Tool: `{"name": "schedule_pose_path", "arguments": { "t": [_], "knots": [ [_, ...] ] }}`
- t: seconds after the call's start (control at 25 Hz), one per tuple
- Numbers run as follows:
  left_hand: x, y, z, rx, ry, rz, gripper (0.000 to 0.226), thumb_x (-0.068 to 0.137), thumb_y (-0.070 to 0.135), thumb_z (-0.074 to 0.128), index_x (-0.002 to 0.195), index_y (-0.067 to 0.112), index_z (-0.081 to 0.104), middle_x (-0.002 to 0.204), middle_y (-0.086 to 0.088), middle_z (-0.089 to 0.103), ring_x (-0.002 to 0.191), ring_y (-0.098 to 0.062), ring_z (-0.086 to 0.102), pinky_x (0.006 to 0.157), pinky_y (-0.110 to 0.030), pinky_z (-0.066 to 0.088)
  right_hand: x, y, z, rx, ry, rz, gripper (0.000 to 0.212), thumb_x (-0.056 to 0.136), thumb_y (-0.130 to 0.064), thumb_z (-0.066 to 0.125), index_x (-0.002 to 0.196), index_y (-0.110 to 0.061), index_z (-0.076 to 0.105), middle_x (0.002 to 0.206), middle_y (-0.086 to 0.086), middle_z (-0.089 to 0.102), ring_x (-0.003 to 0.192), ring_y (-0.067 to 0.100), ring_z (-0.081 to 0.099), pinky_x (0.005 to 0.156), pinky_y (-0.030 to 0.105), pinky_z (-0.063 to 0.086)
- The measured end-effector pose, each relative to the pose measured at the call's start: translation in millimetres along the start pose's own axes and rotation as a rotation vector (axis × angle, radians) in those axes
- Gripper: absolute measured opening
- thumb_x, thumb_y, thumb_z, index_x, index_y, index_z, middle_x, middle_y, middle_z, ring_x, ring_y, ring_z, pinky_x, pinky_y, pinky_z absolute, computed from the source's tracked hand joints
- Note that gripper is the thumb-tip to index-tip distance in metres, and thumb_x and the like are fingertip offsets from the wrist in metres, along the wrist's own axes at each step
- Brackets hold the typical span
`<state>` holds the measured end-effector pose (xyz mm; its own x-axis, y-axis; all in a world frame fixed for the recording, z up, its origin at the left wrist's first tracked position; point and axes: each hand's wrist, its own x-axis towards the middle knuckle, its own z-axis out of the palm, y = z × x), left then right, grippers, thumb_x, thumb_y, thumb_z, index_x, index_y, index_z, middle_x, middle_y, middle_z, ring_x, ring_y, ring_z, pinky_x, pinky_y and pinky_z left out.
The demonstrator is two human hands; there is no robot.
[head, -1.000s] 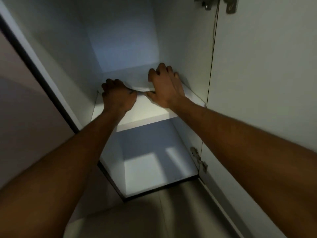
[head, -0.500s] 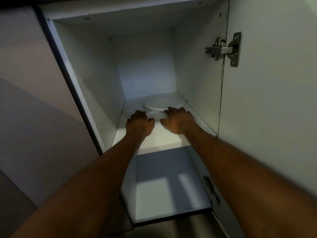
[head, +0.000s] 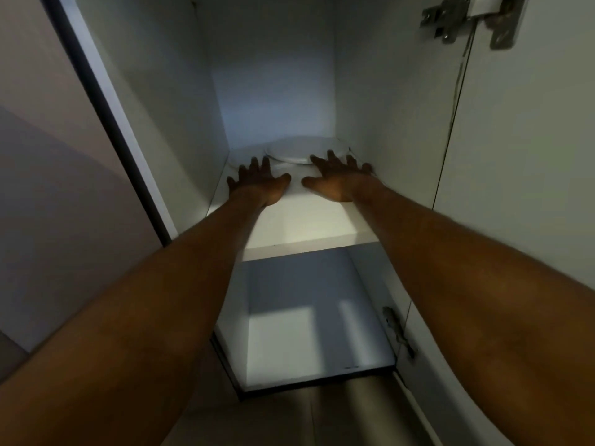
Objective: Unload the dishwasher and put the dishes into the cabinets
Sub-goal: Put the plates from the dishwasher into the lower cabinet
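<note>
A white plate [head: 302, 149] lies flat at the back of the upper shelf [head: 302, 223] inside an open white wall cabinet. A second pale plate [head: 244, 153] shows dimly to its left, partly under it. My left hand [head: 257, 181] is stretched out over the shelf with fingers spread, just in front of the left plate. My right hand [head: 338, 180] is likewise open with fingers apart, its fingertips at the front rim of the white plate. Neither hand holds anything.
The cabinet door [head: 521, 156] stands open on the right, with a metal hinge [head: 467, 17] at the top and another hinge [head: 397, 329] lower down. The lower cabinet floor [head: 309, 342] is lit in patches. A pale wall [head: 48, 172] is on the left.
Both hands let go of the plate, drew back from it and spread their fingers. The plate now lies at the back of the shelf.
</note>
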<state>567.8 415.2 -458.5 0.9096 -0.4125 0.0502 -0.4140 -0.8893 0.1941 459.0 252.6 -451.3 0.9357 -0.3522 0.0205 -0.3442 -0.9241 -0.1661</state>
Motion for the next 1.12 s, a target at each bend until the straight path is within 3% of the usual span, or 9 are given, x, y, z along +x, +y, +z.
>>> {"name": "schedule_pose_path", "arguments": {
  "t": [0.12,0.24,0.4,0.6,0.72,0.84,0.96,1.04,1.12],
  "knots": [
    [-7.0,4.9,0.0,-0.002,0.047,-0.063,0.074,0.107,0.057,0.029,0.166,0.028,-0.005,0.174,-0.003,-0.015,0.16,-0.037,-0.011,0.125,-0.068,0.001,-10.7,-1.7,-1.3,0.022,0.038,0.026,0.083,0.097,-0.081,0.027,0.164,-0.046,-0.008,0.174,0.001,-0.021,0.161,0.038,-0.012,0.127,0.064,-0.002],
    [-28.4,8.6,-4.4,0.004,0.033,-0.142,0.068,0.108,0.051,0.027,0.166,0.019,0.01,0.174,-0.013,0.002,0.159,-0.041,0.003,0.125,-0.068,0.004,-32.5,-3.1,-0.5,0.041,-0.012,0.088,0.087,0.095,-0.085,0.022,0.166,-0.042,-0.004,0.175,0.007,-0.016,0.161,0.039,-0.008,0.128,0.061,-0.001],
    [-63.3,-8.8,-5.1,0.072,-0.033,-0.002,0.078,0.103,0.068,0.018,0.166,0.022,0.014,0.174,-0.008,0.008,0.159,-0.037,0.011,0.128,-0.059,0.007,-74.8,4.6,4.1,-0.047,-0.024,0.037,0.087,0.096,-0.083,0.014,0.168,-0.035,0.006,0.177,0.005,0.0,0.162,0.036,0.004,0.129,0.06,0.006],
    [-141.2,-21.9,-11.3,0.023,-0.053,0.095,0.068,0.107,0.061,0.019,0.166,0.029,0.014,0.175,-0.001,0.005,0.161,-0.029,0.006,0.129,-0.052,0.006,-145.9,-0.5,10.8,0.025,0.052,0.017,0.073,0.107,-0.064,0.017,0.168,-0.026,0.012,0.177,0.004,0.005,0.162,0.031,0.007,0.13,0.052,0.007],
    [-194.7,-30.7,4.3,-0.006,0.173,0.235,0.059,0.109,0.05,0.022,0.163,0.025,0.032,0.171,-0.005,0.026,0.157,-0.032,0.025,0.127,-0.052,0.021,-197.1,-2.3,31.0,0.053,0.266,-0.026,0.061,0.112,-0.047,0.024,0.166,-0.018,0.024,0.174,0.008,0.021,0.159,0.03,0.019,0.128,0.048,0.015],
    [-247.3,-25.8,26.9,0.126,0.293,0.348,0.061,0.103,0.039,0.045,0.159,0.014,0.04,0.164,-0.014,0.038,0.15,-0.042,0.036,0.12,-0.06,0.031,-245.0,-10.5,40.0,0.058,0.31,-0.041,0.06,0.112,-0.038,0.034,0.164,-0.01,0.026,0.172,0.014,0.024,0.158,0.034,0.022,0.129,0.048,0.017],
    [-276.3,5.0,33.6,0.209,0.342,0.353,0.067,0.097,0.044,0.052,0.155,0.012,0.043,0.158,-0.018,0.045,0.143,-0.044,0.043,0.114,-0.064,0.036,-294.8,-18.7,53.7,0.211,0.334,0.03,0.044,0.105,-0.032,0.05,0.139,-0.007,0.059,0.141,0.018,0.061,0.132,0.037,0.056,0.117,0.049,0.038],
    [-297.0,34.9,28.6,0.156,0.35,0.515,0.062,0.095,0.044,0.047,0.15,0.018,0.046,0.152,-0.011,0.05,0.138,-0.035,0.049,0.109,-0.057,0.041,-336.5,-14.2,78.2,0.257,0.324,0.022,0.036,0.097,-0.028,0.053,0.126,-0.011,0.065,0.124,0.013,0.066,0.116,0.034,0.063,0.105,0.047,0.047],
    [-325.5,59.5,29.1,0.177,0.357,0.794,0.051,0.097,0.039,0.044,0.144,0.02,0.051,0.143,-0.007,0.055,0.13,-0.03,0.056,0.103,-0.048,0.043,-378.2,-4.1,91.9,0.223,0.223,0.017,0.04,0.096,-0.024,0.055,0.134,-0.009,0.06,0.13,0.014,0.063,0.119,0.036,0.06,0.101,0.049,0.047]
  ]
}}
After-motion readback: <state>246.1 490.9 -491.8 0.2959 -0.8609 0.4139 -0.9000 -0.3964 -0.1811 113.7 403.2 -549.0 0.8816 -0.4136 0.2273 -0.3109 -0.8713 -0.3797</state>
